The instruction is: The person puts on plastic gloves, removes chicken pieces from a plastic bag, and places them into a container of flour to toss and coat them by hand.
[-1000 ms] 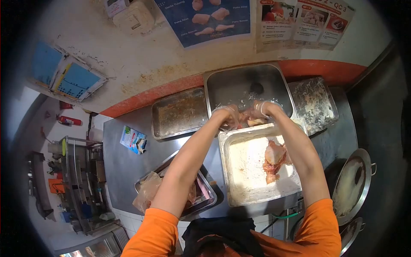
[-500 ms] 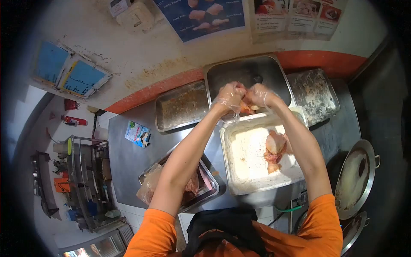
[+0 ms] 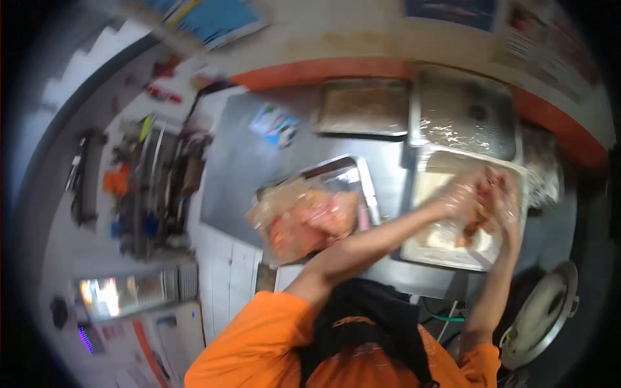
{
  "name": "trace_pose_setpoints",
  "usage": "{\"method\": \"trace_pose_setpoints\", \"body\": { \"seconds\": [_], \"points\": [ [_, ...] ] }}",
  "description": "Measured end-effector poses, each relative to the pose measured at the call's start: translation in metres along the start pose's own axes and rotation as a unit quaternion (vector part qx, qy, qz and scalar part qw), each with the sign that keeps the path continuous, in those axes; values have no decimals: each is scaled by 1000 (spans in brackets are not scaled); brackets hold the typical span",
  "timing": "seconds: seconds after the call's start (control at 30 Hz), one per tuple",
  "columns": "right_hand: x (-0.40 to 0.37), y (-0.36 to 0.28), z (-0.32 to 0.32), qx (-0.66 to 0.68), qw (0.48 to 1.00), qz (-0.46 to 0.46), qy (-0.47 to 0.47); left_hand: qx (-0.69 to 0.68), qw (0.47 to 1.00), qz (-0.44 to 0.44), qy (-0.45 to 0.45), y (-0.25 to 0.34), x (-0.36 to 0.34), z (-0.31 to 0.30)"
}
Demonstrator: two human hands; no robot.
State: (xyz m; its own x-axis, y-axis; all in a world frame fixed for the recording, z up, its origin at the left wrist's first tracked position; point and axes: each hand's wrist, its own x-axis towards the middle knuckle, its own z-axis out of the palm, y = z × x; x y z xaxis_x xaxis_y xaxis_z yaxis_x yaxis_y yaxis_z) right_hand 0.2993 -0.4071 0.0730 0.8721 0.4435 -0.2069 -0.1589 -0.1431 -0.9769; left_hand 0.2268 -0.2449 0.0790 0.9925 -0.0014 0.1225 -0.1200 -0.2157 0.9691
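Observation:
My left hand (image 3: pixel 457 198) and my right hand (image 3: pixel 508 202), both in clear plastic gloves, are over a pan of white flour (image 3: pixel 422 249). A raw chicken piece (image 3: pixel 485 189) is held between them, its outline smeared by motion. More chicken (image 3: pixel 475 227) lies on the flour just below the hands, partly hidden by them. Behind the flour pan stands a deep steel pan (image 3: pixel 446 107) with shiny liquid in it.
Left of the flour pan, a steel tray (image 3: pixel 362 178) bears a plastic bag of raw chicken (image 3: pixel 317 220). A shallow tray (image 3: pixel 365 107) and a blue-white packet (image 3: pixel 275 125) lie further back. A large metal pan (image 3: pixel 546 317) stands at lower right.
Both hands have come from the deep steel pan to the flour pan, carrying chicken toward me. The view has swung left, so the bagged chicken now shows fully.

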Motion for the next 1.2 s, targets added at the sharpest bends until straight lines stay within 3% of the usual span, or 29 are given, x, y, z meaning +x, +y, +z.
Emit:
{"method": "trace_pose_setpoints", "body": {
  "seconds": [0.07, 0.2, 0.27, 0.33, 0.4, 0.43, 0.47, 0.5, 0.53, 0.6, 0.63, 0.7, 0.73, 0.8, 0.83, 0.93, 0.97, 1.03, 1.07, 1.1, 1.13, 1.17, 1.2],
  "points": [
    [0, 43, -16, -157, 985, -63, 41, 17, 998, -47, 35, -16, -16, 20],
    [-18, 5, 18, -265, 955, -105, 82, -132, 987, -25, 89, -2, -56, -5],
    [-36, -49, 82, -246, 957, -136, 67, -205, 975, -84, 7, 32, -89, -54],
    [-48, -63, 136, -185, 957, -222, 1, 21, 988, 78, 130, 46, -128, -89],
    [-77, -104, 206, -211, 954, -204, -60, -55, 984, -30, 169, 77, -177, -134],
    [-78, -99, 237, -171, 936, -282, -122, -17, 982, 17, 186, 85, -204, -160],
    [-90, -104, 271, -143, 943, -249, -170, 28, 979, 2, 200, 84, -234, -183],
    [-96, -86, 306, -127, 942, -239, -197, -87, 954, -11, 286, 88, -260, -194],
    [-105, -92, 329, -208, 895, -318, -235, -32, 944, -57, 323, 98, -284, -210],
    [-109, -42, 385, -338, 790, -233, -456, -79, 892, -116, 430, 76, -340, -232],
    [-117, -44, 401, -342, 790, -227, -456, -87, 891, -118, 429, 59, -364, -236],
    [-125, -46, 428, -529, 593, -271, -543, -157, 866, -87, 466, 24, -399, -242],
    [-125, -42, 433, -534, 591, -265, -543, -165, 865, -87, 465, 12, -407, -241],
    [-122, -24, 433, -505, 610, -277, -543, 77, 911, -150, 377, -13, -412, -231],
    [-119, -1, 432, -482, 601, -346, -535, 69, 924, -163, 338, -29, -415, -223],
    [-131, -6, 423, -561, 570, -328, -503, 57, 957, -91, 270, -41, -384, -198],
    [-137, 4, 421, -571, 573, -314, -497, 147, 952, -84, 255, -88, -402, -196],
    [-142, 28, 422, -443, 775, -235, -385, 132, 957, -115, 233, -95, -396, -205],
    [-142, 28, 421, -447, 776, -231, -379, 127, 954, -156, 221, -97, -395, -206],
    [-144, 25, 420, -466, 774, -214, -372, -58, 943, -142, 296, -116, -406, -197],
    [-147, 24, 420, -483, 771, -196, -366, -58, 944, -143, 292, -137, -417, -198],
    [-149, 36, 421, -446, 804, -210, -333, 54, 942, -154, 292, -158, -429, -206],
    [-146, 45, 423, -445, 804, -211, -333, 166, 928, -164, 292, -154, -428, -213]
  ]
}}
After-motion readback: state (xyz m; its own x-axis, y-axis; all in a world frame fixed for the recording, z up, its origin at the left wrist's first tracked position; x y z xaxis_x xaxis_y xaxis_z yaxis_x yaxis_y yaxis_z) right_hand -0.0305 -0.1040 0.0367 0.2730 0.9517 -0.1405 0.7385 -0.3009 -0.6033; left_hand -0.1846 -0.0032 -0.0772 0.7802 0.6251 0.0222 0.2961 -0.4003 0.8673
